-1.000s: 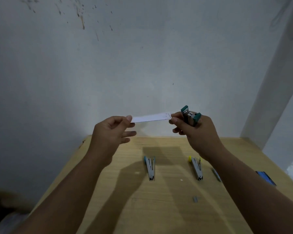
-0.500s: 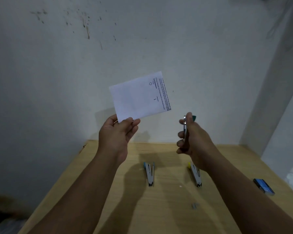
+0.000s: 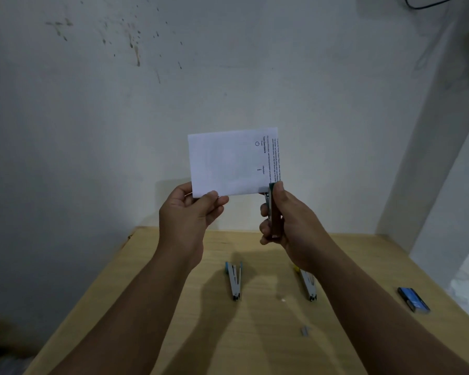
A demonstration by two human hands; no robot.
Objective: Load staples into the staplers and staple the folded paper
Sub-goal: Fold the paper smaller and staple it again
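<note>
My left hand (image 3: 191, 216) pinches the lower left corner of a folded white paper (image 3: 228, 163) and holds it upright in front of the wall. Printed text runs along the paper's right edge. My right hand (image 3: 287, 220) grips a green stapler (image 3: 273, 209) upright, its jaw at the paper's lower right corner. On the wooden table (image 3: 173, 334) below lie a blue-tipped stapler (image 3: 234, 280) with its arms apart and a yellow-tipped stapler (image 3: 307, 284), partly hidden by my right wrist.
A blue staple box (image 3: 413, 299) lies near the table's right edge. A small strip of loose staples (image 3: 305, 331) rests on the table in front of the staplers. A white wall stands close behind the table, with a pillar at the right.
The paper turned from edge-on to upright facing me. My right hand brought the green stapler up to the paper's lower right corner.
</note>
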